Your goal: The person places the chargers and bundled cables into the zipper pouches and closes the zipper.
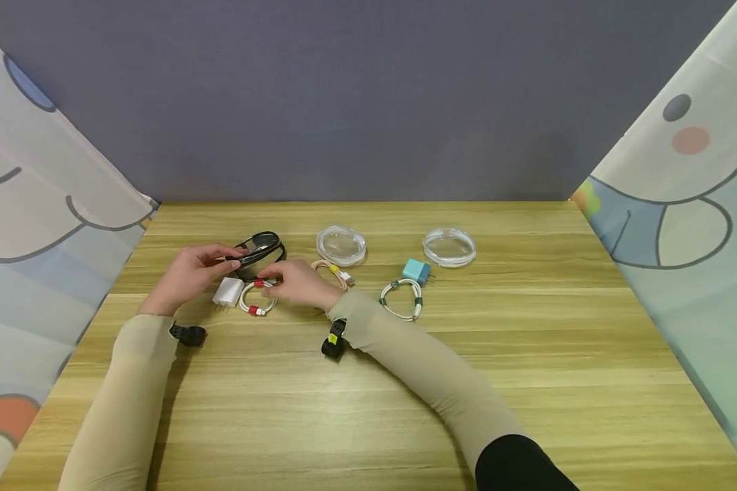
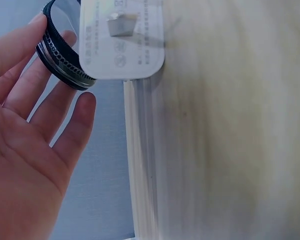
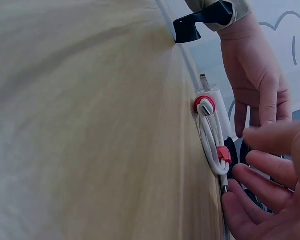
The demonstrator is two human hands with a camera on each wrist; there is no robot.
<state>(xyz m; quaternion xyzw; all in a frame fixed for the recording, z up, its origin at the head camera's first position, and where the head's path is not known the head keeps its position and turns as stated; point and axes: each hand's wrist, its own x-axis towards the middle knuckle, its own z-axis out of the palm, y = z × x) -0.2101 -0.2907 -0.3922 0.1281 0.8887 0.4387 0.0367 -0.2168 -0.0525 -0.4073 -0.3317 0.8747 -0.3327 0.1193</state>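
At the left of the table my left hand [image 1: 195,271] grips a round clear case with black rims [image 1: 263,251] between thumb and fingers. The case is tilted. In the left wrist view its ridged black rim [image 2: 65,50] lies against the fingertips. My right hand [image 1: 304,283] is close to the near side of the case, fingers loosely bent with no object between them. Just below is a coiled white cable with red ties [image 3: 210,132], its end by the right fingertips. A white charger plug [image 1: 228,292] sits left of the cable, prongs toward me.
Two round clear cases, one in the middle [image 1: 341,245] and one at right [image 1: 450,247], stand farther back. Before them lie a pinkish cable with a yellow tie [image 1: 334,271], a blue charger plug [image 1: 415,271] and a white cable with green ties [image 1: 402,300]. A grey panel [image 1: 368,102] borders the table's far edge.
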